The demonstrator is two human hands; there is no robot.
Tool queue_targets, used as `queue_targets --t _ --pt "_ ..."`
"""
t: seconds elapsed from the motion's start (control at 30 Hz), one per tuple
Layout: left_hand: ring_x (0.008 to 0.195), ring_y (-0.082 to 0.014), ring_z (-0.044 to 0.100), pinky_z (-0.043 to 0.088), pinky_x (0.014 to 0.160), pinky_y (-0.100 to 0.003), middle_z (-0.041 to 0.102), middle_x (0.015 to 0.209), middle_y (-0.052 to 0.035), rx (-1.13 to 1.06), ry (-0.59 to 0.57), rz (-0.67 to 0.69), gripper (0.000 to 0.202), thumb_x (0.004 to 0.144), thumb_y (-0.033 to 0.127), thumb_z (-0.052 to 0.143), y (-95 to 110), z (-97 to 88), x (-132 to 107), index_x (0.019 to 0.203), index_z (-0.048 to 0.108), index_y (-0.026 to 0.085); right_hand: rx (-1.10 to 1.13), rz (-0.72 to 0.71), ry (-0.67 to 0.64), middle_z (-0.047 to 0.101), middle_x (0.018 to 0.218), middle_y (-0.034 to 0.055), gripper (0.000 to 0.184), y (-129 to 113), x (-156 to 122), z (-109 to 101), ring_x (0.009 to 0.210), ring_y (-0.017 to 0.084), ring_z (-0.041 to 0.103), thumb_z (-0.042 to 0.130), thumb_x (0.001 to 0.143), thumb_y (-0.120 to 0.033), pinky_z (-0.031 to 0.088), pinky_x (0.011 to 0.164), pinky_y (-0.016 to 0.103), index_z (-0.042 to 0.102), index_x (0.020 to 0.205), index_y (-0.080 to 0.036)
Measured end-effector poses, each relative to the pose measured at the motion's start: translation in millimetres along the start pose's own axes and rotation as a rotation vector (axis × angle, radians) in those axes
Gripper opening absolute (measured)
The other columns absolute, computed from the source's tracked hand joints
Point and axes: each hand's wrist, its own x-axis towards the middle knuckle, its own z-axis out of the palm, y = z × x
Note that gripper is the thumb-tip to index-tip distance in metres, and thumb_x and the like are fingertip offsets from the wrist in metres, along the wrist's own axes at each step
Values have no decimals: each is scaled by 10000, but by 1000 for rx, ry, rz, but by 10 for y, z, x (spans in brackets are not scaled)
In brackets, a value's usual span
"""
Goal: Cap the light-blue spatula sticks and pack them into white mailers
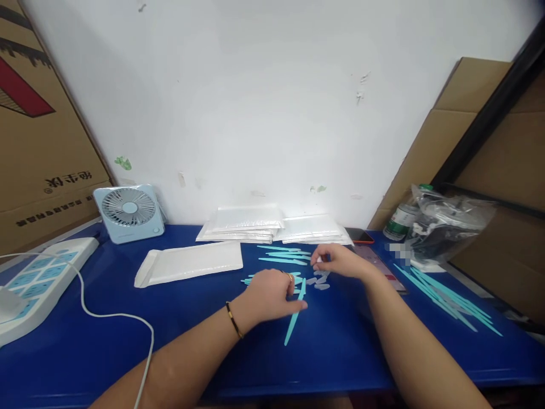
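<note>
My left hand [272,295], with a bracelet at the wrist, is closed around a slim teal stick [292,328], which slants down toward the table's front. Beneath and behind that hand lie more teal sticks [247,280], partly covered by it. My right hand [336,260] is pinched shut at the fingertips on a small whitish piece [319,259], mostly hidden by the fingers. Just below it several small translucent pieces [322,286] are scattered on the blue table [340,346]. Another group of teal sticks [283,255] lies left of my right fingertips.
White padded mailers [242,218] are stacked against the wall, and a single mailer [191,263] lies at left. A fan [130,213], power strip [46,267] and white cable [114,314] occupy the left. More teal sticks [451,298], a bottle [400,220] and a plastic bag [451,221] are at right.
</note>
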Motion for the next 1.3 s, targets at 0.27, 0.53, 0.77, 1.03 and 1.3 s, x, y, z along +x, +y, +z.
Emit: queue_targets --t 0.27,0.53,0.77,1.03,1.3 --pt "670 -210 596 380 559 -275 639 717 -65 154 -60 -61 105 716 233 504 194 121 -23 701 588 173 -149 -29 -168 575 803 22 93 -59 4 150 667 129 532 672 668 -234 400 576 221 663 742 -178" --pt "564 -117 493 365 516 -212 541 677 9 -564 43 -228 177 840 336 386 -339 -62 98 867 491 195 54 -49 187 624 680 14 146 -72 -55 -50 633 141 563 583 784 -311 438 578 247 638 808 -179" --pt "552 -92 372 305 518 -199 451 635 38 -711 70 -308 152 771 312 452 -461 -151 150 818 507 178 158 -284 436 683 887 60 108 -145 -12 15 839 189 631 636 755 -296 497 764 321 702 735 -213" --pt "554 -92 411 334 531 -201 475 636 43 -696 29 -301 154 740 299 465 -462 -153 145 831 513 184 165 -241 399 689 882 64 140 -187 5 66 832 200 637 646 750 -340 507 762 327 715 719 -221" --pt "593 -105 460 345 548 -212 500 644 34 -705 0 -248 214 783 354 467 -429 -146 151 866 543 172 184 -286 365 691 863 54 100 -279 4 164 817 190 646 638 749 -261 506 733 302 723 710 -225"
